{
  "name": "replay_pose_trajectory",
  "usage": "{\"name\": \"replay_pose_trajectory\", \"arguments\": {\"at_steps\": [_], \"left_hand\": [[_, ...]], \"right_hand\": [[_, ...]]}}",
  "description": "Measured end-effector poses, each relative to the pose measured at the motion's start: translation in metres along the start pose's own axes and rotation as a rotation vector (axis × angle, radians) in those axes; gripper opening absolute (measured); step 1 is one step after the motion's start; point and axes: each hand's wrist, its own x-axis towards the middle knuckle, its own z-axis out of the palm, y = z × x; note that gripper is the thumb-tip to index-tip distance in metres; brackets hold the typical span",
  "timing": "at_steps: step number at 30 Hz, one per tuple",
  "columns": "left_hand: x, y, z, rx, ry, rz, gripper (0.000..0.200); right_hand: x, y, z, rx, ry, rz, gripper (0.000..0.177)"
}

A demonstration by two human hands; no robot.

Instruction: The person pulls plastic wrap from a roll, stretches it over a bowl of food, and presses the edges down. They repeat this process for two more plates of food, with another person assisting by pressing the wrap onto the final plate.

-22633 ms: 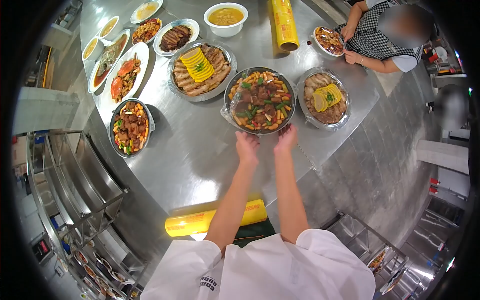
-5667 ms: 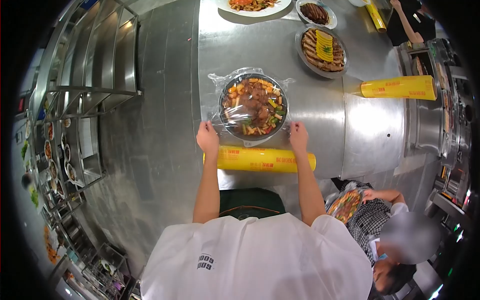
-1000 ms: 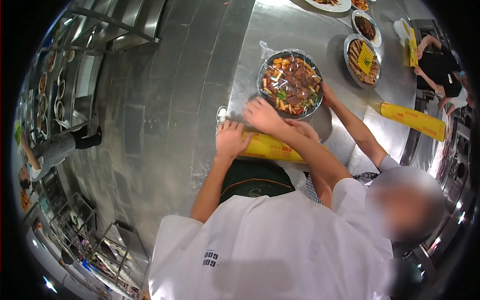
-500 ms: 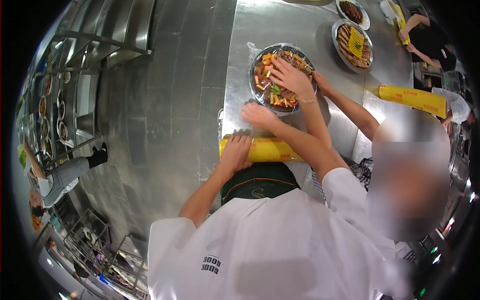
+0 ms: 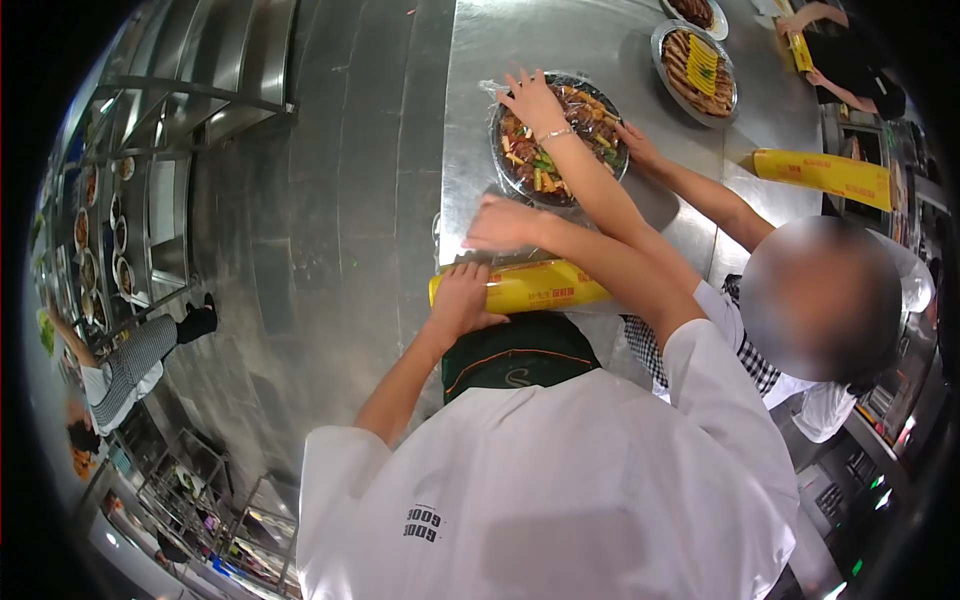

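Observation:
My left hand (image 5: pixel 463 298) is closed over the left end of a yellow roll of cling film (image 5: pixel 545 286), which lies along the table's near side. Just beyond the roll, my right hand (image 5: pixel 503 224) hovers, slightly blurred, its fingers curled in; what they hold, if anything, is hidden. Ahead is a round dish of meat and vegetables (image 5: pixel 547 180) with clear film over it. A co-worker's hand (image 5: pixel 535 103) lies spread on the film at the dish's far left, and that person's other hand (image 5: pixel 640 148) touches its right rim.
On the steel table (image 5: pixel 690 185) stand an oval dish of sliced meat (image 5: pixel 697 75) and another plate (image 5: pixel 697 14). A second yellow roll (image 5: pixel 822 177) lies at the right. Another person handles a yellow roll (image 5: pixel 799 50) at the far right. Shelving with dishes stands left.
The co-worker's hand on the film has slid from the dish's middle to its far left edge. My right hand has moved slightly left and its fingers have curled. My left hand stays on the roll.

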Motion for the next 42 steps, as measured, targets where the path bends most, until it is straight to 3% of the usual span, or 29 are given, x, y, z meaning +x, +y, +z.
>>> {"name": "replay_pose_trajectory", "arguments": {"at_steps": [1,2,4,6,9,11,13,16,18,19,21,24,27,30,34,36,40,42], "left_hand": [[-0.003,-0.002,0.004,0.001,-0.001,0.009,0.069],[-0.004,-0.005,0.015,-0.049,0.088,-0.044,0.058],[-0.002,-0.004,0.010,-0.095,0.181,-0.093,0.050],[0.007,-0.001,0.003,-0.369,0.125,-0.459,0.040],[0.013,0.000,-0.007,-0.462,0.105,-0.595,0.030],[0.009,0.000,-0.010,-0.474,0.140,-0.542,0.028],[0.000,-0.001,-0.004,-0.488,0.171,-0.500,0.026],[-0.013,-0.006,0.005,-0.391,0.255,-0.410,0.020],[-0.026,-0.002,0.008,-0.398,0.364,-0.132,0.015],[-0.033,0.006,0.011,-0.399,0.360,-0.134,0.015],[-0.043,0.021,0.017,-0.419,0.554,-0.073,0.010],[-0.051,0.040,0.013,-0.185,0.463,-0.021,0.010],[-0.050,0.053,0.002,-0.184,0.455,-0.037,0.015],[-0.030,0.064,0.006,-0.099,0.405,-0.030,0.023],[-0.002,0.076,0.019,-0.117,0.219,-0.173,0.030],[0.007,0.082,0.014,-0.317,0.132,-0.316,0.031],[0.012,0.081,0.018,-0.309,0.116,-0.321,0.032],[0.004,0.080,0.021,-0.342,0.181,-0.192,0.027]], "right_hand": [[0.000,-0.008,-0.002,0.075,-0.215,0.013,0.034],[-0.002,-0.014,-0.005,0.071,-0.213,0.018,0.034],[-0.003,-0.019,-0.009,0.153,-0.450,0.083,0.033],[-0.002,-0.013,-0.013,0.252,-0.387,0.132,0.032],[-0.007,-0.015,-0.006,0.352,-0.212,0.145,0.027],[-0.012,-0.017,0.000,0.345,-0.103,0.107,0.024],[-0.016,-0.040,-0.008,0.030,-0.028,0.055,0.016],[-0.008,-0.044,-0.015,-0.143,0.081,-0.110,0.012],[-0.009,-0.014,-0.002,-0.200,0.128,-0.078,0.011],[-0.009,-0.008,-0.003,-0.257,0.171,-0.050,0.010],[-0.010,-0.008,-0.013,-0.332,0.179,-0.079,0.010],[-0.014,-0.020,-0.029,-0.441,0.143,-0.072,0.010],[-0.017,-0.026,-0.027,-0.380,0.139,-0.034,0.012],[-0.035,-0.041,-0.020,-0.275,0.207,0.020,0.025],[-0.066,-0.058,-0.026,-0.112,0.302,0.008,0.032],[-0.077,-0.057,-0.024,-0.176,0.101,-0.073,0.040],[-0.080,-0.039,-0.009,-0.292,0.045,0.004,0.037],[-0.077,-0.031,0.004,-0.440,0.188,-0.020,0.029]]}}
